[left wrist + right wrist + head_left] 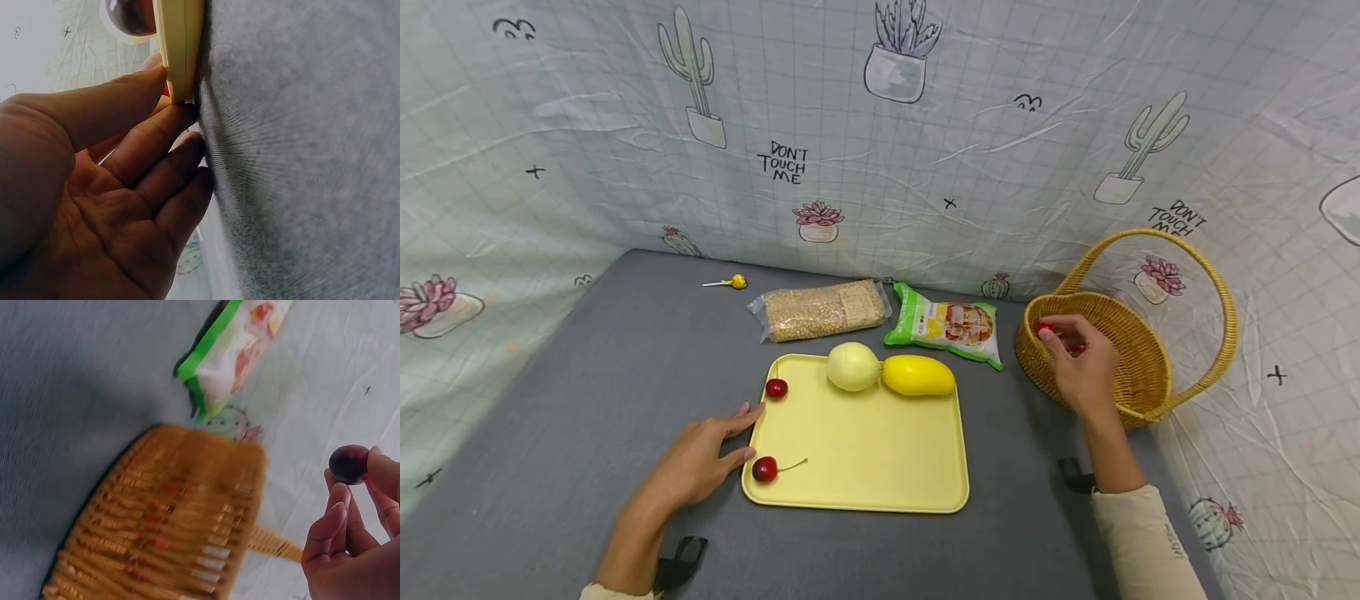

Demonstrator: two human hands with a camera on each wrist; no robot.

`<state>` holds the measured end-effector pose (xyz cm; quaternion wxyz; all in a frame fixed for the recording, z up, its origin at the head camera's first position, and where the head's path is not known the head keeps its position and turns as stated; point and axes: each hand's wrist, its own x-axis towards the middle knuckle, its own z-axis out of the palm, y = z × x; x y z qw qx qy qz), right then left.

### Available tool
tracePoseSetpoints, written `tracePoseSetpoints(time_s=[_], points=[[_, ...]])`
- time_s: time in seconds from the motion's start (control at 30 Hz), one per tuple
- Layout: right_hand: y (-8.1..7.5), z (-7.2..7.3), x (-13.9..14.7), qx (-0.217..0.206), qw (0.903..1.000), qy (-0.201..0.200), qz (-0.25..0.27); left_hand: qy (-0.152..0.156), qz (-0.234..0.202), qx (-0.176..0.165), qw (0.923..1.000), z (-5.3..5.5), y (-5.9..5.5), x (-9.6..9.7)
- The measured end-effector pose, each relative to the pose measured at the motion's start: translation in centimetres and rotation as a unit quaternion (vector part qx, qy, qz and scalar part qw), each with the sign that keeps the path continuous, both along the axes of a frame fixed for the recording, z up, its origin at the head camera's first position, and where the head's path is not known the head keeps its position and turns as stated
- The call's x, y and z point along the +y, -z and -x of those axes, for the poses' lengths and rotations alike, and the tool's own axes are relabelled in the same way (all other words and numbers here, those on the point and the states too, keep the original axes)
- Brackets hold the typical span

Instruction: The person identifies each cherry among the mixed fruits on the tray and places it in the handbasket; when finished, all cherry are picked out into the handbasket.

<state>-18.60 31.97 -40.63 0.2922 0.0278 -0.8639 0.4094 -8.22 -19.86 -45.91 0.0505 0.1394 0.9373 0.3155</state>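
Observation:
My right hand [1086,362] pinches a dark red cherry [349,464] between thumb and fingertips, over the left rim of a wicker basket [1138,333]. Red bits show through the weave of the basket in the right wrist view. On the other side, my left hand [696,458] rests its fingertips and thumb against the left edge of a yellow tray [865,450]. Two cherries lie on the tray: one [777,388] at the upper left, the other [765,469] with a stem at the lower left. A pale green round fruit [853,367] and a yellow mango-like fruit [917,376] sit along its back.
Behind the tray lie a clear bag of yellowish grains [820,312] and a green-and-white snack packet [946,325]. A yellow lollipop [739,282] lies at the back left. The basket's tall handle [1225,308] arches up on the right, beside a patterned cloth wall [880,167].

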Motion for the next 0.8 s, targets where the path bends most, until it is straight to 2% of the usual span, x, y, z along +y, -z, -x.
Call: tracePoseSetpoints(time_s=[0.3, 0.47, 0.67, 0.8], points=[[0.0, 0.3, 2.7, -0.025, 0.9985, 0.048, -0.009, -0.002, 0.002, -0.002, 1.0000, 0.0, -0.1, 0.0], [0.0, 0.5, 4.3, -0.067, 0.9954, 0.067, -0.011, -0.004, 0.003, -0.004, 1.0000, 0.0, -0.1, 0.1], [0.5, 0.9, 6.3, -0.111, 0.9879, 0.106, -0.022, -0.003, 0.003, -0.003, 1.0000, -0.1, -0.1, 0.1], [0.7, 1.3, 7.5, -0.144, 0.9819, 0.116, -0.039, -0.002, 0.003, -0.006, 1.0000, -0.1, -0.1, 0.1]])
